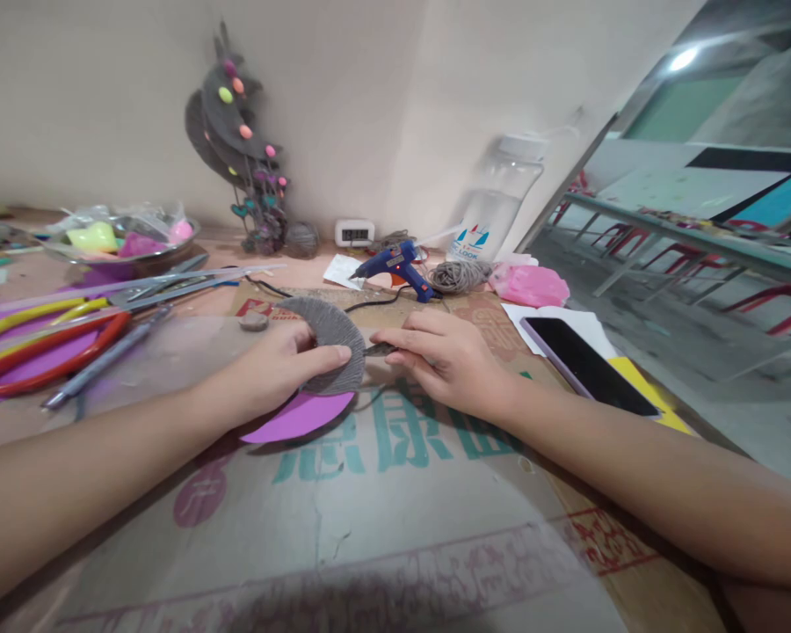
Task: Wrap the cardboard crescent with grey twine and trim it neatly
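Observation:
A purple disc (303, 417) is partly wrapped in grey yarn (333, 338), its lower part still bare purple. My left hand (283, 360) grips the disc from the left, thumb lying across the wrapped face. Just off the disc's right edge, my right hand (435, 356) pinches a small bundle of grey yarn (379, 349) between thumb and fingers. A loose strand hangs below it. Both hands are over a printed cardboard sheet (343, 545).
Behind the hands lie a blue glue gun (395, 266), a grey yarn ball (460, 276) and a water bottle (494, 202). Scissors (53, 352) and a pen (105, 359) are at left. A phone (586, 365) rests at right. A moon-shaped decoration (228, 132) stands against the wall.

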Demonstrator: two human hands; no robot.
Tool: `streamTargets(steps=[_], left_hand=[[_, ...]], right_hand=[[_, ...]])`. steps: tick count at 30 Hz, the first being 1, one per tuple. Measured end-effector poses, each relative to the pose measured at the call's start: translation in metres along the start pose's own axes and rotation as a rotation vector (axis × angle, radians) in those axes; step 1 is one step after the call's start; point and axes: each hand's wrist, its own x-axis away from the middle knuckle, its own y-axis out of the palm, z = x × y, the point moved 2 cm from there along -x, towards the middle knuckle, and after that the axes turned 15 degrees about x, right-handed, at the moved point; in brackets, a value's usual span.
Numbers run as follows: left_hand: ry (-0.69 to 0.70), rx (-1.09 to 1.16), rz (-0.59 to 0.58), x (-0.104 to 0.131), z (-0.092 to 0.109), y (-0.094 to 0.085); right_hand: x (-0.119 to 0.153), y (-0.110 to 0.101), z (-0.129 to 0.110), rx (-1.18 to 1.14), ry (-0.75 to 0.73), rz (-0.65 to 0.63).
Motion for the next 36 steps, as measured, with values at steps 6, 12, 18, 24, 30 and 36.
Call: streamTargets(steps=[6, 12, 18, 24, 30, 36], left_hand=[[0.004, 0.006, -0.021, -0.0002, 0.0004, 0.0000], [0.016, 0.012, -0.053, -0.0007, -0.0039, -0.0007], [0.027, -0.069, 0.015, -0.0008, -0.0018, -0.0009], [0.040, -0.073, 0.019, -0.0003, 0.0003, 0.0006], [0.051, -0.108, 0.025, -0.0008, -0.0008, 0.0002], [0.046, -0.064, -0.001, -0.0011, -0.0022, 0.0002]], right_hand=[[0.0007, 0.0010, 0.0010, 0.023, -0.022, 0.007], [-0.0002, -0.0010, 0.0000, 0.015, -0.031, 0.025], [0.0023, 0.0010, 0.0011, -0.011, -0.004, 0.051], [0.0027, 0.0015, 0.0013, -0.006, -0.007, 0.049], [0.0021, 0.0022, 0.0011, 0.035, -0.005, 0.021], [0.0020, 0.0009, 0.0005, 0.065, -0.022, 0.046]])
